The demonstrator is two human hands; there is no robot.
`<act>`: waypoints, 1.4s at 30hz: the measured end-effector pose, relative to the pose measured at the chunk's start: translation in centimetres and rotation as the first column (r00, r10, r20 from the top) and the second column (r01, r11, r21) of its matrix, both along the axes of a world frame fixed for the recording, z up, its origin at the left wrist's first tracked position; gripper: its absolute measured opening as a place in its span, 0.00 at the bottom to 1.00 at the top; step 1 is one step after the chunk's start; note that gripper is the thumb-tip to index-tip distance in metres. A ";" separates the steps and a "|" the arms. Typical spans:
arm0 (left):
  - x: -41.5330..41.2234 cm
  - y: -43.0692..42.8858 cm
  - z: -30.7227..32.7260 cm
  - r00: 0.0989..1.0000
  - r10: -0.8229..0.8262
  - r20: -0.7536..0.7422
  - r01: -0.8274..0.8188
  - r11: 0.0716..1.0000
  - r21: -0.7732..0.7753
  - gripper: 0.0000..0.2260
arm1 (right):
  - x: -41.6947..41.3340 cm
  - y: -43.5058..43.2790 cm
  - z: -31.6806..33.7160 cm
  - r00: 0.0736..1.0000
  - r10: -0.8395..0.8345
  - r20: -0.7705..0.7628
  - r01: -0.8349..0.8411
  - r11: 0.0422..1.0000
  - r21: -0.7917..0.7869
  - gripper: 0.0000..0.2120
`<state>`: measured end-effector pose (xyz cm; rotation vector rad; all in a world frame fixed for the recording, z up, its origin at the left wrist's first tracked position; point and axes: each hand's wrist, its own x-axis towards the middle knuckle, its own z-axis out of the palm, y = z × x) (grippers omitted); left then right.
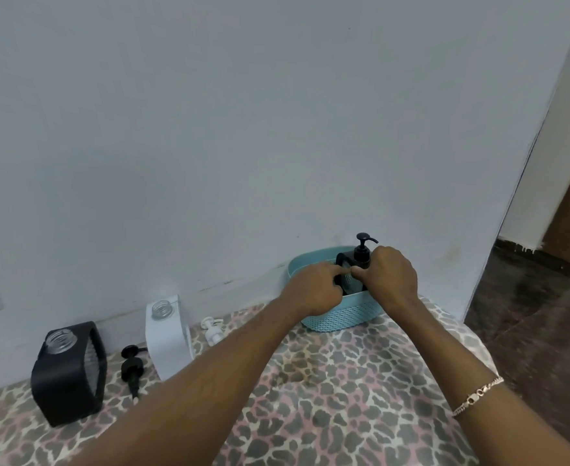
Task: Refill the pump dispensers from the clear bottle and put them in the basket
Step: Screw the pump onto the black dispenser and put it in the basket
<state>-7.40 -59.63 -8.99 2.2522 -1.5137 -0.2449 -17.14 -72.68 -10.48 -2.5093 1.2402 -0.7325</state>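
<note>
A black pump dispenser with its pump fitted stands inside the teal basket against the wall. Both my hands are at it over the basket's front rim. My left hand has curled fingers touching its left side, and my right hand grips its right side. At the far left a second black dispenser stands with its neck uncapped, its black pump lying beside it. A white dispenser stands uncapped too, with a white pump lying to its right. No clear bottle is in view.
Everything rests on a leopard-print cloth against a pale wall. The surface ends at the right, where a dark floor and a doorway show. A bracelet is on my right wrist.
</note>
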 end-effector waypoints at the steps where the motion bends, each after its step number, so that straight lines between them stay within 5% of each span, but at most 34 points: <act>1: 0.0 0.0 0.0 1.000 0.003 -0.002 -0.003 1.000 -0.003 0.23 | 0.1 0.0 -0.1 1.000 -0.001 -0.010 0.001 1.000 -0.016 0.22; 4: -0.1 0.2 0.0 1.000 0.020 -0.009 -0.021 1.000 -0.021 0.22 | 0.4 0.1 -0.4 0.999 0.000 -0.039 -0.003 0.998 -0.060 0.16; 10: -0.5 1.2 0.1 0.998 0.025 -0.060 -0.032 0.993 -0.111 0.19 | -0.1 0.0 -0.4 0.995 0.023 -0.096 -0.025 0.999 -0.028 0.21; 17: -1.4 4.7 0.4 0.992 0.053 -0.116 -0.089 0.940 -0.329 0.23 | -2.5 2.3 -1.9 0.951 0.122 0.284 -0.113 0.992 -0.048 0.16; 22: -2.6 9.4 1.0 0.988 0.073 -0.137 -0.126 0.891 -0.436 0.22 | -4.1 6.5 -2.3 0.876 0.199 0.440 -0.171 0.980 -0.102 0.23; 35: -5.0 26.3 -1.2 0.932 0.263 -0.248 -0.357 0.773 -0.524 0.22 | -2.9 22.0 -0.7 0.700 0.476 0.532 -0.492 0.862 -0.122 0.23; 42: -6.2 35.3 -1.3 0.900 0.397 -0.182 -0.426 0.703 -0.569 0.22 | -0.4 30.4 -1.3 0.612 0.603 0.512 -0.631 0.762 -0.143 0.22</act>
